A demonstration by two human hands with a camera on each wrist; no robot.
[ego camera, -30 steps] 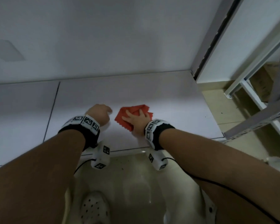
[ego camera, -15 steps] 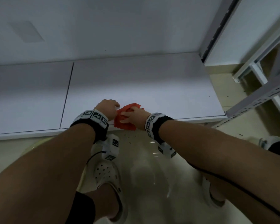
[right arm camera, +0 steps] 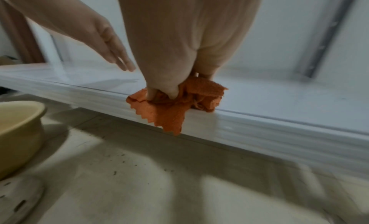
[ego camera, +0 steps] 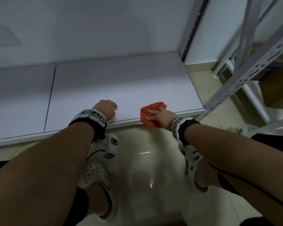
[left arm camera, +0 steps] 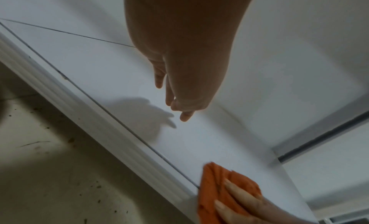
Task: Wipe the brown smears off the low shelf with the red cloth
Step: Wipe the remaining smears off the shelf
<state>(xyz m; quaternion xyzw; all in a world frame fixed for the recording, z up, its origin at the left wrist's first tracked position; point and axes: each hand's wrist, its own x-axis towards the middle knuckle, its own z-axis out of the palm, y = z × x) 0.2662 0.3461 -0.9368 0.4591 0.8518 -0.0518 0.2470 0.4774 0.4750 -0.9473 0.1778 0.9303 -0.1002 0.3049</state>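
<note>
Red cloth (ego camera: 151,114) under right hand (ego camera: 161,117)

Both forearms reach forward and down from a crouch, each wrist wrapped in a black band with a white marker cuff. The left hand (ego camera: 106,110) hangs palm down with its fingers (right arm camera: 117,60) straight and together, holding nothing; the left wrist view shows the fingertips just off the surface, a shadow beneath them. The right hand (ego camera: 160,115) is well apart from it, further right, its fingers (right arm camera: 151,93) curled down and bunching the red cloth (ego camera: 151,115) it presses on.
</note>
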